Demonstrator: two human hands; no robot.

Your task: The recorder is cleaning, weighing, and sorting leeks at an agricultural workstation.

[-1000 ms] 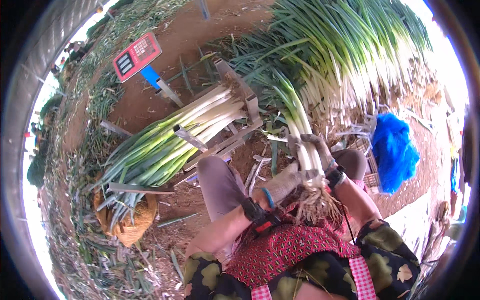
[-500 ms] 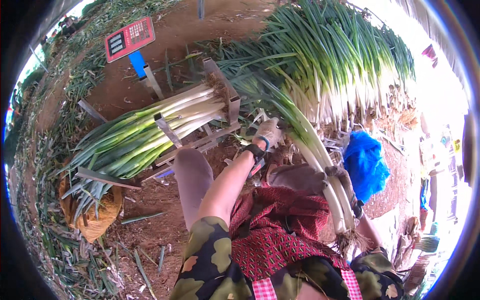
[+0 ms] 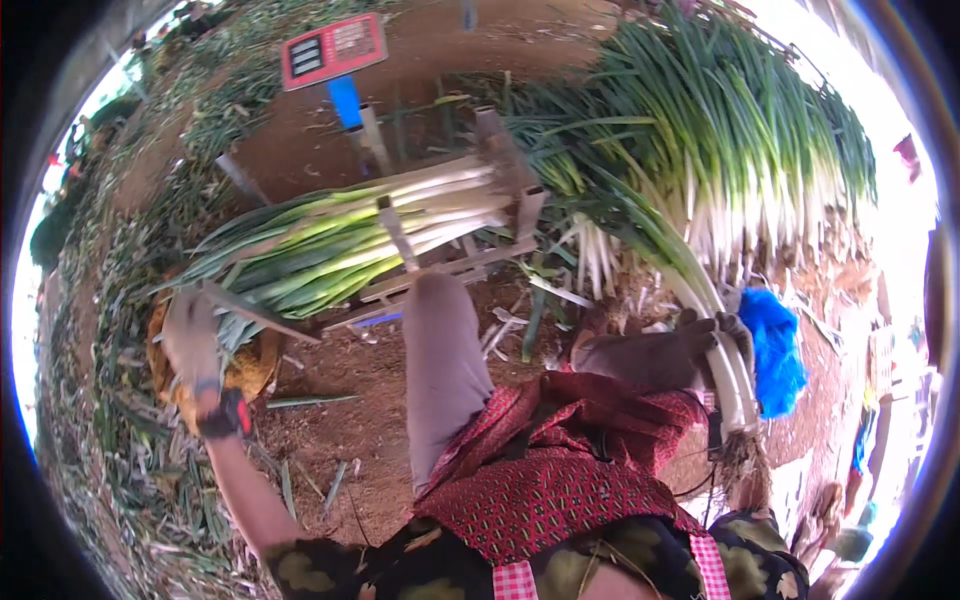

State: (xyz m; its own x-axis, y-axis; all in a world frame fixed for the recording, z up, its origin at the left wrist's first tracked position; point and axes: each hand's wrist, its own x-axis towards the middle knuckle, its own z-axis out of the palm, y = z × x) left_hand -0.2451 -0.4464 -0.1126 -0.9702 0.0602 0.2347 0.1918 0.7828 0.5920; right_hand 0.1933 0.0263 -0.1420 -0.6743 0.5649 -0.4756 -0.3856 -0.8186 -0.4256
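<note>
Two or three long green onions [image 3: 735, 385], white stalks with hairy roots toward me, lie slanting in my right hand [image 3: 722, 335]. It wears a dark glove and closes around the stalks beside my knee; their leaves reach up to the big heap. My left hand [image 3: 190, 335], in a pale glove, is at the leaf tips of a bundle of green onions [image 3: 340, 240] at the left. Motion smears its fingers, so its grip is unclear. That bundle lies in a metal frame [image 3: 525, 215], its roots against the frame's right end.
A red scale display [image 3: 335, 50] on a blue post stands behind the frame. Along the back right lies a large heap of green onions [image 3: 730, 150]. Blue netting [image 3: 772, 350] sits right of my right hand. Yellowish sacking [image 3: 255, 365] lies under the bundle's leaf tips. Leaf scraps litter the ground.
My left hand has swung from beside the held onions far left to the bundle's leaf tips. My right hand keeps the onions. The whole view has shifted, moving the scene rightward.
</note>
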